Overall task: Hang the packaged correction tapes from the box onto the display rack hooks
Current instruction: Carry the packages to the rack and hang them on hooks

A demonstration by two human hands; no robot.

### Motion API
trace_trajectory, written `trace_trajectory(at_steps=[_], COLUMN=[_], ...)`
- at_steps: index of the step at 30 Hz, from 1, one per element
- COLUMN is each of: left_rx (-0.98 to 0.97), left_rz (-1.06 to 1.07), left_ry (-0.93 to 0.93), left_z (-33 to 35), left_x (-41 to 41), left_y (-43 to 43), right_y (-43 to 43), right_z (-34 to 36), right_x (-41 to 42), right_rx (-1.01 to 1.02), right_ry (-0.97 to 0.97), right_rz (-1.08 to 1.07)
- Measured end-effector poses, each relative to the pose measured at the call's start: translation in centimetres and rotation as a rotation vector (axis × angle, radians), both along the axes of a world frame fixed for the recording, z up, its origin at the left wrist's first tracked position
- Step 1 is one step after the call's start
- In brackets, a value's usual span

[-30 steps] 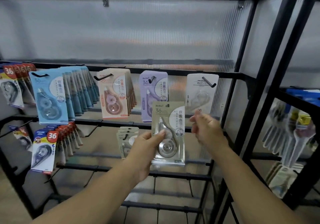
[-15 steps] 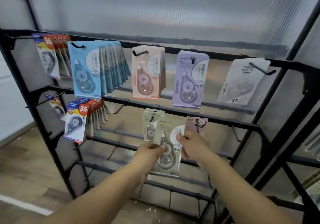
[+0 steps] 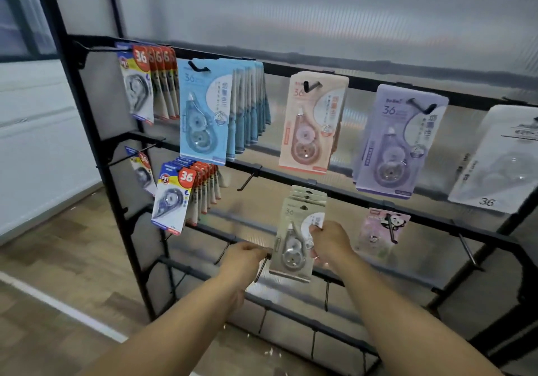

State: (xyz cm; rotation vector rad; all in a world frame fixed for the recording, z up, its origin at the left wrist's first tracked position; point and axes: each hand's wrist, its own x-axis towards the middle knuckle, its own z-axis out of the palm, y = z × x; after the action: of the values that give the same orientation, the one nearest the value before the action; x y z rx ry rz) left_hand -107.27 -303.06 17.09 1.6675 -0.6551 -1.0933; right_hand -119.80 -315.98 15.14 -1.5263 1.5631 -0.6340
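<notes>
Ribbed translucent panel (image 3: 320,26), black metal rack (image 3: 279,66)

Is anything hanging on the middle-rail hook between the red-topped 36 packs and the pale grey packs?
No, that hook juts out bare, with the red-topped 36 packs hanging to its left and the pale grey packs to its right.

- This looks like a stationery shop or a shop-style display area. A tall black metal display rack (image 3: 91,125) with horizontal bars stands on a wood-pattern floor (image 3: 58,247).
- Hooks (image 3: 249,179) jut forward from the bars as in retail shelving; most are loaded and a few are bare.
- Packaged correction tapes (image 3: 311,131) hang in stacks sorted by colour: blue, peach, lilac, and red-topped cards printed "36". Several stacks are many identical cards deep.
- A ribbed translucent panel (image 3: 320,11) backs the rack like a partition.
</notes>
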Motion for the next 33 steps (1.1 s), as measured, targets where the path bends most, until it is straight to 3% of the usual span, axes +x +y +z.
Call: trace_trajectory(at_steps=[14, 30, 33], left_rx=[0.008, 0.03, 0.049], left_rz=[-0.045, 0.3, 0.356], left_ry=[-0.024, 0.029, 0.007], left_z=[-0.6, -1.3, -1.0], left_x=[1.4, -0.4, 0.1], left_y=[-0.7, 6.7, 9.0], right_y=[-1.0, -2.0, 0.1], right_z=[-2.0, -1.0, -1.6], right_x=[0.5, -0.7, 0.3], right_rx=[-0.181, -0.185, -0.099], right_ry=[0.205, 0.18, 0.14], right_rz=[0.006, -0.015, 0.045])
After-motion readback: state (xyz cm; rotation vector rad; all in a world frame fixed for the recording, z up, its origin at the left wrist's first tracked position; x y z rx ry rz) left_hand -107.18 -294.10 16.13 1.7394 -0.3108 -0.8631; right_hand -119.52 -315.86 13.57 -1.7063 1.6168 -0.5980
